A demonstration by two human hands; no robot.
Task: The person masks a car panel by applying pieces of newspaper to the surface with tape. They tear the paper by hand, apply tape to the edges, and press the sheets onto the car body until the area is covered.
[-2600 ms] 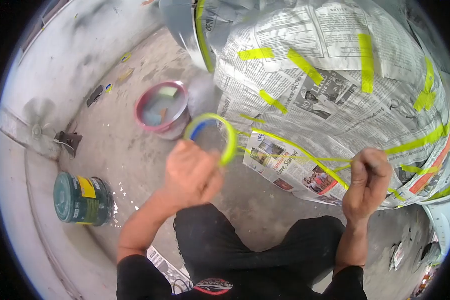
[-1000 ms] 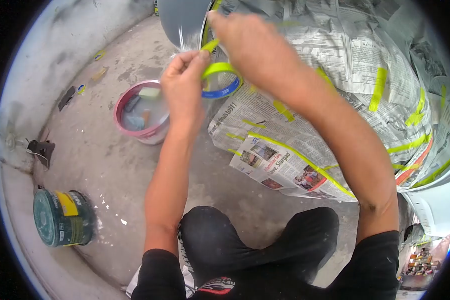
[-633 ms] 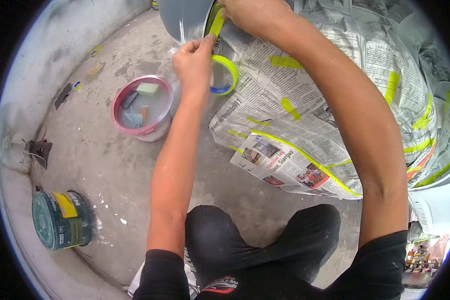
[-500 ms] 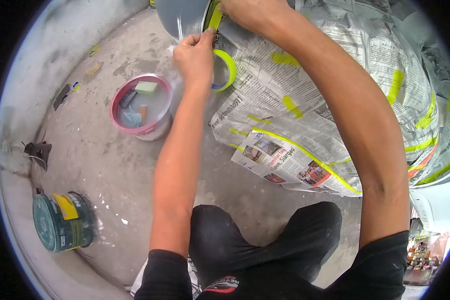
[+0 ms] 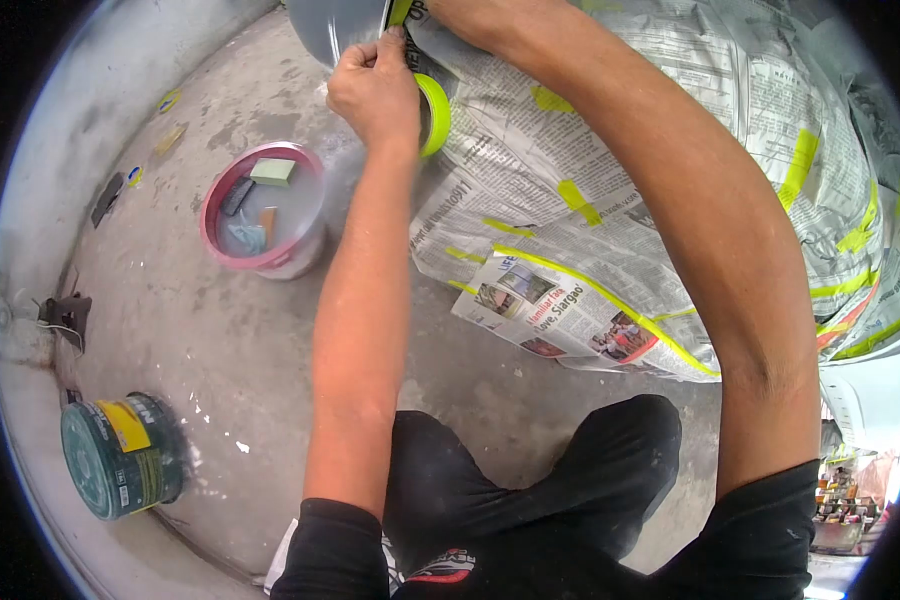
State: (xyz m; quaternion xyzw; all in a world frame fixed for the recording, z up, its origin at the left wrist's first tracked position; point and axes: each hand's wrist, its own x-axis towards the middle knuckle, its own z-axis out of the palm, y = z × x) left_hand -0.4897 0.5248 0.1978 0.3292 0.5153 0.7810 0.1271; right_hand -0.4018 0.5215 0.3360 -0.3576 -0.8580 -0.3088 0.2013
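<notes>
My left hand (image 5: 377, 92) is closed in a pinch on bright yellow masking tape (image 5: 400, 12) at the edge of a smooth grey panel (image 5: 332, 25). From beside that hand hangs the tape roll (image 5: 435, 115), partly hidden by the wrist. My right hand (image 5: 462, 18) reaches across to the same edge at the top of the view. Its fingers are cut off by the frame, so their grip cannot be made out. Under my right forearm, newspaper sheets (image 5: 530, 190) cover a large bulging surface, fixed with yellow tape strips.
A pink-rimmed bucket (image 5: 210, 215) of cloudy water with sponges or blocks in it stands on the concrete floor (image 5: 240, 350). A green tub (image 5: 120, 460) lies at the lower left near a pale curved wall (image 5: 30, 250). Scraps dot the floor.
Both hands and the tape roll sit slightly higher and farther left in view. The bucket and newspaper have shifted left too, as the camera view moved. My left hand keeps its pinch.
</notes>
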